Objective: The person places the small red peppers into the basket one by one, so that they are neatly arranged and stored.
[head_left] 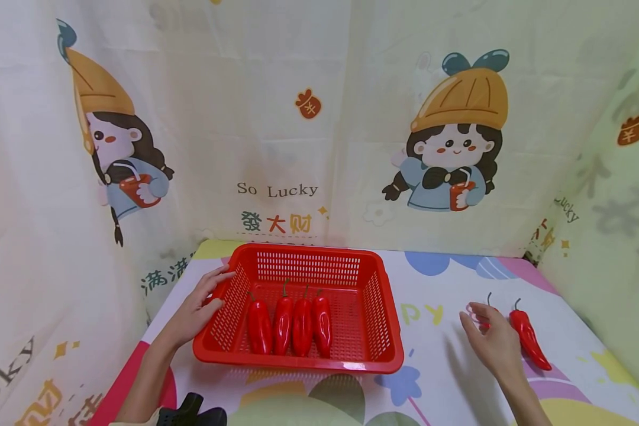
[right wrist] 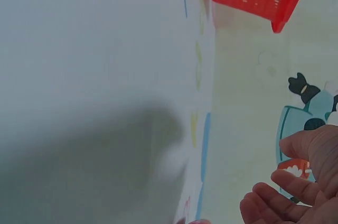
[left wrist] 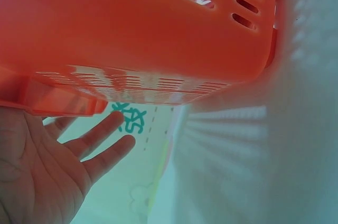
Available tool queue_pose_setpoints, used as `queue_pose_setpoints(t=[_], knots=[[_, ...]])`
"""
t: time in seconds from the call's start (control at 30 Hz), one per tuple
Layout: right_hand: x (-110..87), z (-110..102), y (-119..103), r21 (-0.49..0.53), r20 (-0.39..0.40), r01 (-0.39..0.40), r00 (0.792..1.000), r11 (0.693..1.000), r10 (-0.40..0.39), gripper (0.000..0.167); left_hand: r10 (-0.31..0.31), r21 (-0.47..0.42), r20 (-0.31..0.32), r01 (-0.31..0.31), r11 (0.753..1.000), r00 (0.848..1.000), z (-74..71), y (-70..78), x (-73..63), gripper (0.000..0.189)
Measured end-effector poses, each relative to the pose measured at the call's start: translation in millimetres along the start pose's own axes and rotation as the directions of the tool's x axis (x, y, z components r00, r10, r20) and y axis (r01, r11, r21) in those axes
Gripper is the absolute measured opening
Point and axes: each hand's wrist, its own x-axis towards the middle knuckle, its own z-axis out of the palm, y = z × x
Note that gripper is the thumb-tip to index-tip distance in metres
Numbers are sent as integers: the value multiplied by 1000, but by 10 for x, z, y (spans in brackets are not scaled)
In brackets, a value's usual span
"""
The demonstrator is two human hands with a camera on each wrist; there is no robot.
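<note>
A red plastic basket (head_left: 386, 296) stands on the table with several red chili peppers (head_left: 283, 326) side by side inside, stems pointing away. My left hand (head_left: 196, 309) is at the basket's left rim, fingers extended; the left wrist view shows its palm (left wrist: 39, 174) beside the basket wall (left wrist: 158, 39). On the right, my right hand (head_left: 492, 338) is held over the table, fingers loosely bent and nothing visible in its grasp. One pepper (head_left: 530, 341) lies just right of this hand. Another is mostly hidden behind the hand; its stem (head_left: 489, 299) shows.
A patterned cloth (head_left: 426, 378) covers the table. Printed curtains (head_left: 346, 148) hang at the back and both sides, close to the table edges. Something black (head_left: 191, 411) sits at my left wrist.
</note>
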Motion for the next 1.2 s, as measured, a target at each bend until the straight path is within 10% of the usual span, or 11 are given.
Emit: queue_pose_setpoints(t=[1.2], knots=[[231, -79, 552, -61, 197, -268, 941, 962, 274, 74, -16, -7, 4, 16, 1000, 1000, -11, 33, -1, 65]])
